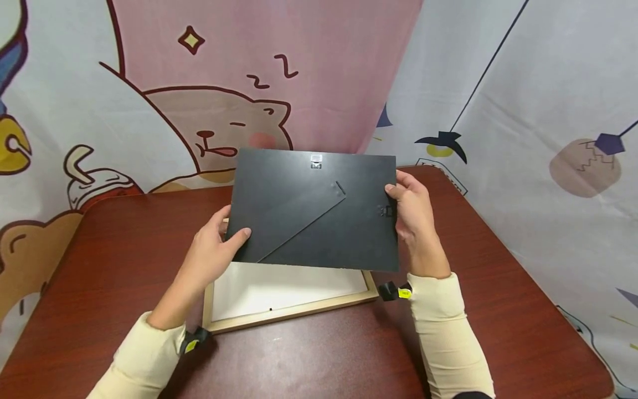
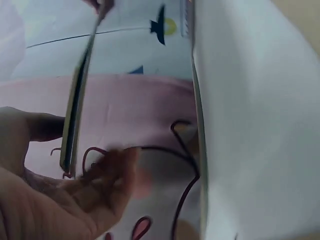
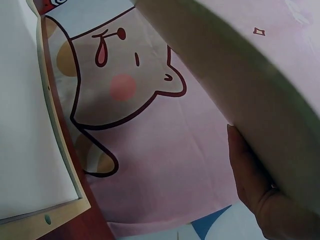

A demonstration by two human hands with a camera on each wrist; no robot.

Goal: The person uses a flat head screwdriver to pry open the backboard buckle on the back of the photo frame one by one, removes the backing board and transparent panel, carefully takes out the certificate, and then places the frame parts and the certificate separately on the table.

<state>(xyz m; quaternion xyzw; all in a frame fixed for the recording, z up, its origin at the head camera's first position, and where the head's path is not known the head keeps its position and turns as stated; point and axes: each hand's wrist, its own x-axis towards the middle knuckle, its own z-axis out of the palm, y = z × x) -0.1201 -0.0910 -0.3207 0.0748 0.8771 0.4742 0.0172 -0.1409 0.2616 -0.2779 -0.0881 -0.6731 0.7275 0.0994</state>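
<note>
Both hands hold up a black picture frame backing board (image 1: 309, 216), its stand flap and small metal hangers facing me. The left hand (image 1: 211, 246) grips the board's left edge, thumb on the black face and fingers behind. At the right edge the right hand (image 1: 411, 208) pinches it the same way. In the left wrist view the board (image 2: 80, 105) appears edge-on between thumb and fingers. Below it lies a light wooden picture frame (image 1: 294, 315) with a white sheet (image 1: 294, 285) inside; the board hides its far part. The right wrist view shows the board's brownish underside (image 3: 235, 85).
The frame rests on a reddish-brown table (image 1: 498, 310). Behind and to the right hangs a cartoon-printed curtain (image 1: 339, 72), close to the table's far edge. Each wrist carries a small black camera with a yellow label, the right one (image 1: 387, 291) near the frame's corner.
</note>
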